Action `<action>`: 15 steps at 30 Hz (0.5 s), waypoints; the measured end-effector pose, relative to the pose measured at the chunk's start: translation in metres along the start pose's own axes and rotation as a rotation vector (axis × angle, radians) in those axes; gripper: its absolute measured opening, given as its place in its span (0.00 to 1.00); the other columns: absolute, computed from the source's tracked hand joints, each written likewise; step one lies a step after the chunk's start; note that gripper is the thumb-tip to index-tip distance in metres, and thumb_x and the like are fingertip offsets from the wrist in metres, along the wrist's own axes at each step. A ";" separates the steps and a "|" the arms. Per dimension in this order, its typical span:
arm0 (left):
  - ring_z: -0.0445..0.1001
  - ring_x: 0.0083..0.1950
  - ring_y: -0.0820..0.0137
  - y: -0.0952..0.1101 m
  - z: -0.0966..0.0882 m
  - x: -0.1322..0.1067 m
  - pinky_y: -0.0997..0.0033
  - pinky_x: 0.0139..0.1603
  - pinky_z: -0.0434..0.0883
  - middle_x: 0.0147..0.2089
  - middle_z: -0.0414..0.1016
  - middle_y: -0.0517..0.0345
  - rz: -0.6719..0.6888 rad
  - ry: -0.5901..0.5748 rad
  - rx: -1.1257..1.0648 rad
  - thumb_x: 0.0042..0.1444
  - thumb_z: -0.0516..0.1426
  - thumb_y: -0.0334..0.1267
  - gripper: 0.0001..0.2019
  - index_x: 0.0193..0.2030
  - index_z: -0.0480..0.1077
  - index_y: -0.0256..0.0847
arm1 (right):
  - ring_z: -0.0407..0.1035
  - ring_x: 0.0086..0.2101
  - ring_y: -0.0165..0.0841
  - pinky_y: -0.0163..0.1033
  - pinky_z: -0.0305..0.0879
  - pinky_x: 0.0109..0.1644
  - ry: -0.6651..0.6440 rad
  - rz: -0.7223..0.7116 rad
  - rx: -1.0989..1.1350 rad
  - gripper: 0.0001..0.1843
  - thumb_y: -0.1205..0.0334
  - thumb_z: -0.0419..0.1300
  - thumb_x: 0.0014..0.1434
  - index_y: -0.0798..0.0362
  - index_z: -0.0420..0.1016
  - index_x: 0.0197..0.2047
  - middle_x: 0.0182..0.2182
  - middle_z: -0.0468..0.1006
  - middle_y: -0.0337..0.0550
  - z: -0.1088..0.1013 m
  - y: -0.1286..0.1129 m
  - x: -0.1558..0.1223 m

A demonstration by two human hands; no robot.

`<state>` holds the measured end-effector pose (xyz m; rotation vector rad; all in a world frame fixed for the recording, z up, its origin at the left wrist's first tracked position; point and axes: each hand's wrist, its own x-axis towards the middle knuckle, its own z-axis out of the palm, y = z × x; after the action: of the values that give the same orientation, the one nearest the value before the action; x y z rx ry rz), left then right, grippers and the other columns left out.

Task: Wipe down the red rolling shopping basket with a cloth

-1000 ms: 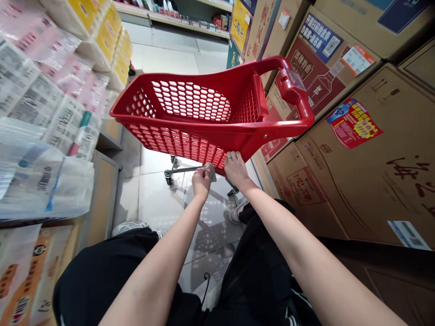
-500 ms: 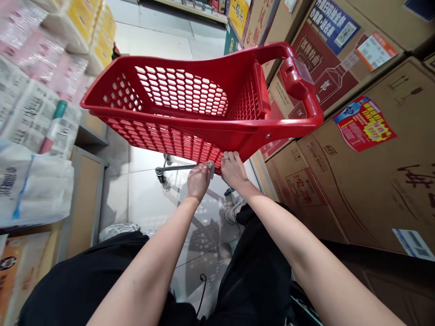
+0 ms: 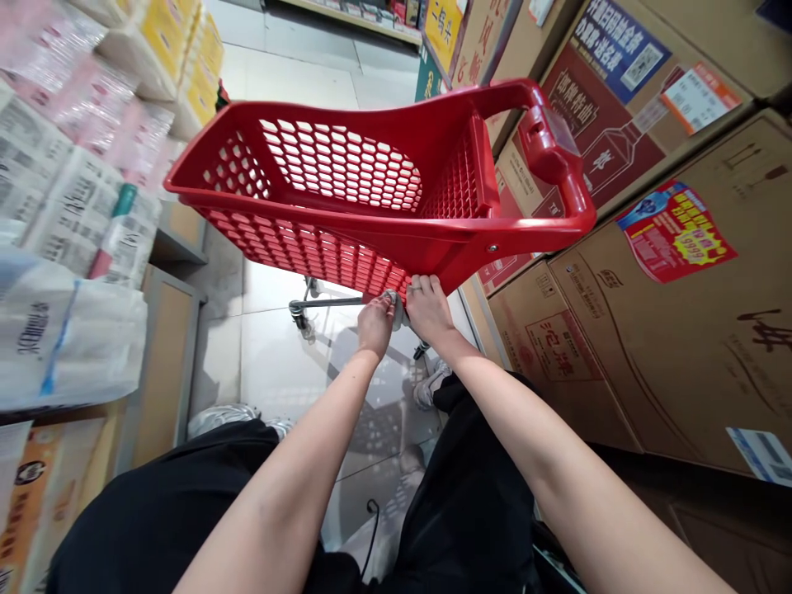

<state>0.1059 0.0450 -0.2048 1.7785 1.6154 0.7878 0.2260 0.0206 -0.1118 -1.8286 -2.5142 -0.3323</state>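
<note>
Watching the red basket [image 3: 309, 252] tilt in front of me, I judge that its weight is the main danger: it is held only at its low edge, so if my fingers slip on the smooth plastic, it could swing or drop. The handle [image 3: 553, 144] juts up to the right, close to the cartons [image 3: 674, 346], and could knock them if the basket swings that way. Its far rim leans toward the packs [image 3: 62, 330] on the left, so a swing the other way could catch them. The caster [image 3: 300, 318] sits low over the tiled floor [image 3: 278, 371], but I cannot tell whether it bears any weight. If it rolls, the frame could drag my left hand along, and the basket could also pinch my fingers against the metal bar [image 3: 327, 302].

My left hand [image 3: 375, 326] is closed around the end of that bar, just under the basket, with the wrist bent and the forearm reaching up from the lower left. My right hand [image 3: 429, 309] is beside it, its fingers [image 3: 421, 285] curled over the basket's lower edge in a firm grip. That forearm slants in from the lower right, and both elbows are away from my body.
</note>
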 end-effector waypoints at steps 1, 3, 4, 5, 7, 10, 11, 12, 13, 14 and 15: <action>0.75 0.49 0.61 0.000 0.002 -0.006 0.67 0.54 0.66 0.48 0.78 0.46 0.015 0.006 0.011 0.58 0.52 0.34 0.11 0.41 0.76 0.38 | 0.61 0.51 0.44 0.51 0.51 0.61 0.002 -0.004 -0.011 0.19 0.73 0.45 0.64 0.69 0.72 0.51 0.49 0.72 0.63 0.000 0.000 -0.001; 0.75 0.47 0.62 -0.001 0.008 -0.020 0.68 0.51 0.67 0.45 0.79 0.47 0.005 0.050 -0.012 0.60 0.52 0.37 0.12 0.40 0.76 0.38 | 0.61 0.51 0.45 0.51 0.51 0.61 0.007 -0.009 -0.029 0.19 0.73 0.46 0.63 0.69 0.72 0.51 0.49 0.72 0.63 0.000 -0.001 -0.003; 0.75 0.46 0.63 0.000 0.012 -0.025 0.69 0.50 0.68 0.44 0.79 0.48 -0.004 0.078 -0.039 0.61 0.51 0.38 0.13 0.40 0.76 0.38 | 0.61 0.51 0.45 0.51 0.51 0.61 0.011 -0.009 -0.034 0.19 0.73 0.46 0.63 0.70 0.72 0.51 0.49 0.72 0.63 0.000 -0.001 -0.004; 0.75 0.45 0.64 0.001 0.014 -0.029 0.69 0.50 0.68 0.43 0.78 0.48 -0.009 0.106 -0.065 0.62 0.51 0.39 0.13 0.41 0.76 0.37 | 0.61 0.51 0.45 0.51 0.51 0.61 0.016 -0.010 -0.039 0.19 0.73 0.46 0.63 0.70 0.72 0.52 0.49 0.72 0.63 0.000 -0.002 -0.005; 0.75 0.45 0.64 0.005 0.018 -0.030 0.68 0.51 0.68 0.43 0.78 0.48 -0.020 0.150 -0.099 0.62 0.50 0.38 0.14 0.42 0.75 0.37 | 0.61 0.50 0.45 0.51 0.51 0.62 0.024 -0.012 -0.047 0.19 0.72 0.46 0.64 0.71 0.71 0.52 0.48 0.72 0.63 0.000 -0.004 -0.006; 0.74 0.44 0.63 0.011 0.019 -0.023 0.66 0.51 0.68 0.43 0.77 0.47 -0.066 0.113 -0.102 0.60 0.50 0.35 0.13 0.42 0.75 0.34 | 0.61 0.49 0.44 0.51 0.52 0.61 0.018 -0.014 -0.049 0.19 0.72 0.46 0.64 0.70 0.72 0.52 0.47 0.73 0.63 0.000 -0.007 -0.007; 0.74 0.43 0.63 0.012 0.020 -0.020 0.65 0.51 0.68 0.43 0.77 0.46 -0.093 0.086 -0.105 0.60 0.50 0.34 0.13 0.42 0.74 0.34 | 0.61 0.49 0.44 0.51 0.52 0.61 0.015 -0.014 -0.047 0.19 0.73 0.46 0.64 0.70 0.72 0.52 0.47 0.73 0.62 0.000 -0.008 -0.006; 0.74 0.44 0.63 0.012 0.021 -0.019 0.64 0.51 0.68 0.44 0.76 0.45 -0.112 0.060 -0.114 0.60 0.49 0.33 0.13 0.42 0.74 0.34 | 0.61 0.49 0.44 0.51 0.52 0.61 0.012 -0.014 -0.042 0.19 0.73 0.46 0.64 0.70 0.73 0.51 0.47 0.73 0.62 0.000 -0.008 -0.006; 0.74 0.45 0.62 0.011 0.022 -0.018 0.64 0.51 0.68 0.45 0.76 0.45 -0.122 0.039 -0.124 0.60 0.49 0.33 0.13 0.43 0.74 0.35 | 0.61 0.49 0.44 0.51 0.52 0.61 0.010 -0.015 -0.038 0.19 0.73 0.46 0.64 0.69 0.73 0.51 0.47 0.73 0.62 0.000 -0.008 -0.006; 0.74 0.48 0.62 0.010 0.024 -0.018 0.64 0.53 0.67 0.47 0.76 0.45 -0.123 0.027 -0.137 0.60 0.49 0.33 0.13 0.44 0.73 0.36 | 0.61 0.50 0.44 0.51 0.52 0.61 0.008 -0.015 -0.034 0.19 0.73 0.46 0.64 0.69 0.73 0.51 0.48 0.73 0.63 0.000 -0.007 -0.006; 0.73 0.51 0.61 0.008 0.026 -0.020 0.63 0.55 0.67 0.49 0.76 0.45 -0.118 0.018 -0.147 0.59 0.50 0.32 0.12 0.45 0.73 0.37 | 0.61 0.50 0.44 0.51 0.52 0.61 0.008 -0.016 -0.031 0.19 0.74 0.46 0.64 0.70 0.73 0.52 0.48 0.73 0.63 0.000 -0.007 -0.005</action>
<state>0.1294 0.0238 -0.2161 1.5637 1.6147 0.8467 0.2213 0.0136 -0.1139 -1.8150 -2.5335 -0.3810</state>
